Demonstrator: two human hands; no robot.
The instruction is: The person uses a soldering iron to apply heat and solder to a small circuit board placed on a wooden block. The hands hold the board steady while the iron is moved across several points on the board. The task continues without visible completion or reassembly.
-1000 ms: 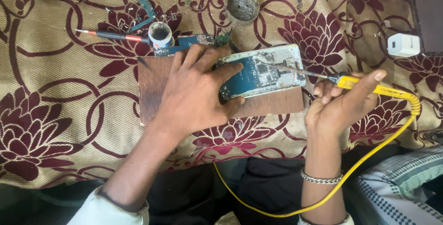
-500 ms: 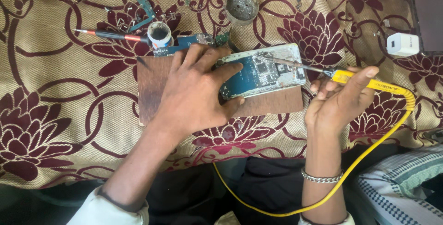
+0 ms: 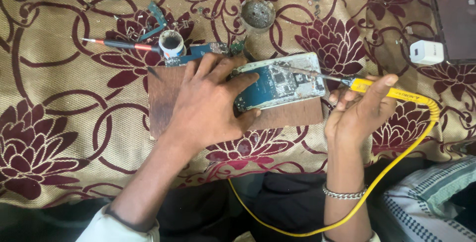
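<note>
An opened phone with its blue-green circuit board exposed lay on a brown wooden board, toward that board's far right corner. The left hand lay flat over the phone's left end, fingers spread across it and the thumb hooked along its near edge, pressing it to the wood. The right hand was closed around the handle of a yellow soldering iron, whose thin metal tip reached leftward over the phone's upper right part; whether it touched the circuitry could not be told. A yellow cord curled from the iron past the right wrist, which wore a silver bracelet. The wooden board rested on a tan cloth with maroon flowers. Beyond the board's far edge stood a small round pot beside a red-handled screwdriver, and a white charger block sat near the cloth's far right corner.
</note>
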